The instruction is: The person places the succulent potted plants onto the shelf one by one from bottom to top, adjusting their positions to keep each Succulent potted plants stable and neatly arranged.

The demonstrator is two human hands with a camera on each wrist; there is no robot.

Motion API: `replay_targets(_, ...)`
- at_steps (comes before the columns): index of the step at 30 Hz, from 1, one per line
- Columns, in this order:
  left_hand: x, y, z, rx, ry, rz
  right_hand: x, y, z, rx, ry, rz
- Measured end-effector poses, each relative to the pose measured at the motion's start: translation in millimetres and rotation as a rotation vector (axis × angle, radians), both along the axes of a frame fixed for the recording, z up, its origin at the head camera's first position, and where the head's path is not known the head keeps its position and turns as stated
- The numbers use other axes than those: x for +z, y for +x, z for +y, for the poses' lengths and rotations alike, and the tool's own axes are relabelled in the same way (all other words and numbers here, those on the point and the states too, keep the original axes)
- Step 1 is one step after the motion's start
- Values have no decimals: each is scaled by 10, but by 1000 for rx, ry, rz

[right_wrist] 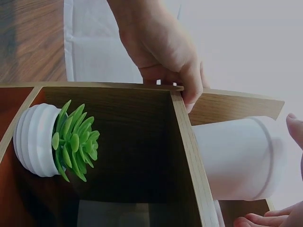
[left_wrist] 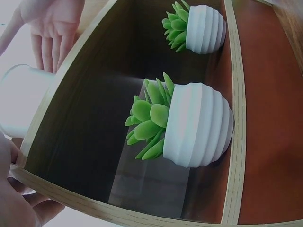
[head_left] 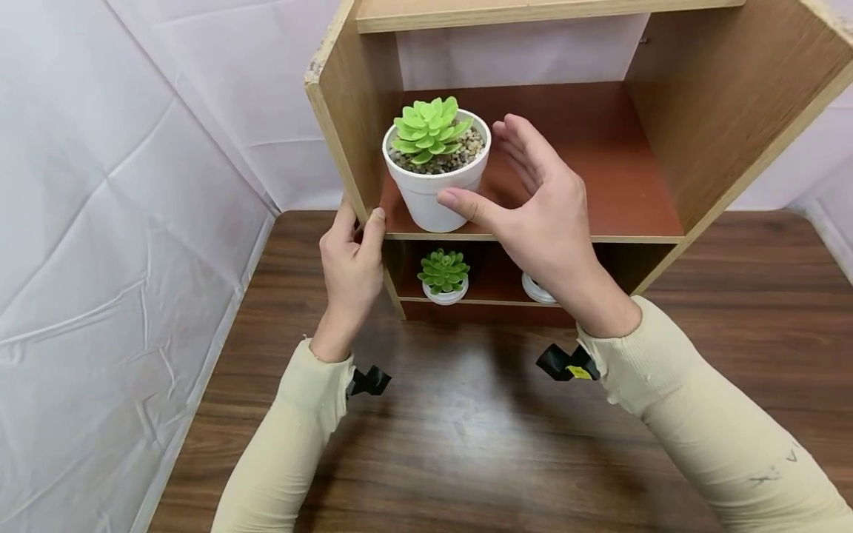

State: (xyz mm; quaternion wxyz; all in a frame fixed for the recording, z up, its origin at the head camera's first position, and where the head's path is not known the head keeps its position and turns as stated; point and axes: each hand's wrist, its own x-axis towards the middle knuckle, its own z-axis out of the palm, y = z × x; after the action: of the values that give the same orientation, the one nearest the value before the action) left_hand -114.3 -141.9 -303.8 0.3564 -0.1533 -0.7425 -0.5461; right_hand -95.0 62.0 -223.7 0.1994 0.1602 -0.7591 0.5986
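A white pot (head_left: 436, 194) with a light-green succulent and pebbles stands on the upper shelf board, near the left side panel. My right hand (head_left: 543, 200) is beside it with fingers spread; in the right wrist view a gap shows between the fingers and the pot. My left hand (head_left: 351, 259) grips the front edge of the wooden shelf unit's left side panel (head_left: 340, 141), thumb in front and fingers outside. Below, a ribbed white pot with a green succulent (left_wrist: 199, 125) sits on the lower board, and a second ribbed pot (left_wrist: 206, 29) stands farther right.
The shelf unit (head_left: 740, 111) stands on a dark wood-grain table (head_left: 460, 459). White sheeting (head_left: 87, 222) hangs at the left and behind. A top board (head_left: 546, 13) crosses above the potted succulent. Black straps (head_left: 369, 381) hang at both wrists.
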Motion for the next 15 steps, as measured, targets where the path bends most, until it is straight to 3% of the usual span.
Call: replay_targets(15, 3, 2, 14, -9, 32, -14, -44, 110, 147, -31, -19, 36)
